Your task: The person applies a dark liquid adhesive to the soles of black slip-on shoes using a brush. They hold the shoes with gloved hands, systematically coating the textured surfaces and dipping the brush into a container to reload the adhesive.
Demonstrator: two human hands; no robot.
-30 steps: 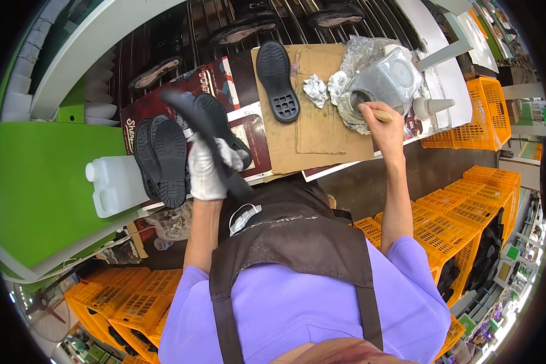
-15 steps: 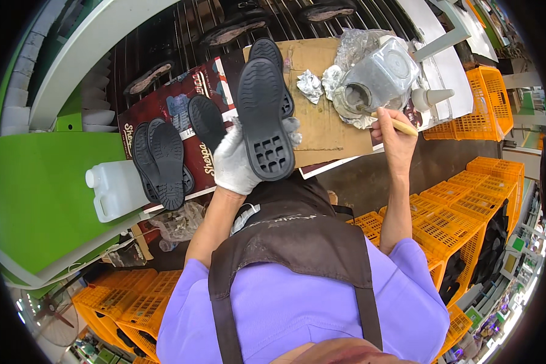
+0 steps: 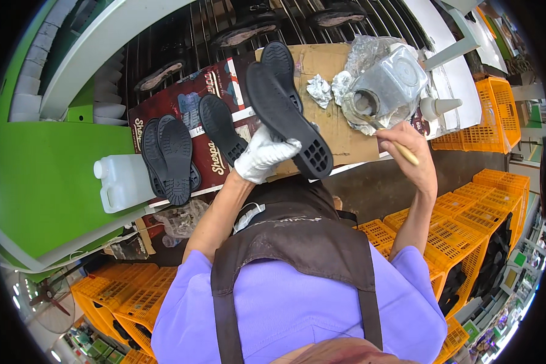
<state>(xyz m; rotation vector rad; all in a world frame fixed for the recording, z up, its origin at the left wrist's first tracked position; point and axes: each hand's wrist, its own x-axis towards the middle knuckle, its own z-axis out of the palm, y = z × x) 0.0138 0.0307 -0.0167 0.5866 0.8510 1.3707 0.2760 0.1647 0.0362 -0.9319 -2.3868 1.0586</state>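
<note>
In a white glove, my left hand (image 3: 265,155) grips a black shoe sole (image 3: 285,115) by its edge, tilted above the bench. My bare right hand (image 3: 414,153) is closed round a brush (image 3: 404,151) with a pale wooden handle. The brush's tip end lies by the mouth of a clear plastic jug (image 3: 393,79) resting on its side in crumpled plastic. Another sole (image 3: 279,60) lies partly hidden behind the held one, on a cardboard sheet (image 3: 346,136). Left of the glove rests a further sole (image 3: 218,121), and beyond it a stack of soles (image 3: 176,158).
A white jerrycan (image 3: 124,185) stands at the bench's left end. Crumpled foil (image 3: 319,91) and a white nozzle cap (image 3: 440,108) flank the jug. Behind runs a roller conveyor with black shoe uppers (image 3: 249,30). Orange crates (image 3: 449,236) stand at the right, more at lower left.
My left hand has turned and tilted the sole, its patterned heel end swinging right. My right hand has drawn the brush slightly back from the jug's mouth, toward me and to the right.
</note>
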